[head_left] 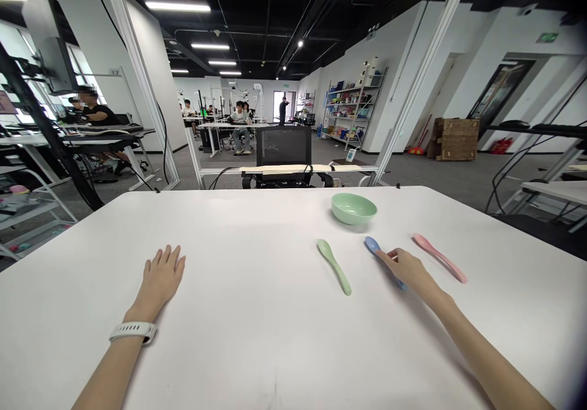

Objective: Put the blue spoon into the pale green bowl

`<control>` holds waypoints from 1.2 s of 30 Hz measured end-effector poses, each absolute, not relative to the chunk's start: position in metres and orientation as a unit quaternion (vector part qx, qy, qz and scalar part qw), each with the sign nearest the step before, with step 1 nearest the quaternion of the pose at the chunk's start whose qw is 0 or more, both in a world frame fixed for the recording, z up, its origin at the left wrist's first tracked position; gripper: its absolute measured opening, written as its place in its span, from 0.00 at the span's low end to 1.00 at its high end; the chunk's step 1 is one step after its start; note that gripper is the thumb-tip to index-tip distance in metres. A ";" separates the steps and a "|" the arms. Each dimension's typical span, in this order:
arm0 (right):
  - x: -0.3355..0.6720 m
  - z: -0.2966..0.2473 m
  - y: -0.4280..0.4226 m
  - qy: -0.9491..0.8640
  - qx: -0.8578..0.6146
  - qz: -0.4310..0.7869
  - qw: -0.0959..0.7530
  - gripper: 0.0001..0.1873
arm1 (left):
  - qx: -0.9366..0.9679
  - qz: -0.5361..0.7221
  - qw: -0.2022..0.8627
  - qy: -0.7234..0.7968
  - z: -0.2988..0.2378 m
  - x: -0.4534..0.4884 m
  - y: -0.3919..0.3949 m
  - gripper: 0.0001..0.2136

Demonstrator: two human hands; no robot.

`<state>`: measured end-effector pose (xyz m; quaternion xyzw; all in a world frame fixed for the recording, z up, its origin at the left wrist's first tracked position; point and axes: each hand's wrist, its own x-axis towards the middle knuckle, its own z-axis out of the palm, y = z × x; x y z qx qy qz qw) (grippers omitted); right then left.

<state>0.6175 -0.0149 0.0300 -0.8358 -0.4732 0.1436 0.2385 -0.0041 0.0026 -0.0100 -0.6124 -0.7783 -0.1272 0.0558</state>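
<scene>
My right hand [407, 268] has its thumb and fingers closed around the neck of a blue spoon [372, 244], and it covers much of the handle. To the left of that spoon lies a green spoon [334, 266], its bowl pointing away from me. A pink spoon [439, 257] rests on the right, beyond my right hand. Behind the spoons stands a green bowl [354, 209]; its inside shows only partly. On the left, my left hand [161, 275] lies flat, palm down and fingers slightly apart, holding nothing.
The white table [229, 312] spreads under both hands. Past its far edge are a metal frame [392, 123] and a black office chair [284, 147]. Farther back are a storage shelf [353, 110], a wooden crate [455, 139] and several people at desks.
</scene>
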 end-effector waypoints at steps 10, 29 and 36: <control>0.658 0.041 0.008 -0.605 -0.750 0.076 0.256 0.23 | -0.607 -0.131 0.060 -0.782 -0.011 -0.004 0.004 0.33; 0.679 -0.004 0.018 -0.657 -0.704 0.082 0.256 0.31 | -0.612 -0.127 0.063 -0.778 -0.012 -0.008 0.003 0.33; 0.688 -0.013 0.022 -0.675 -0.688 0.059 0.260 0.32 | -0.613 -0.111 0.057 -0.780 -0.011 -0.006 0.003 0.35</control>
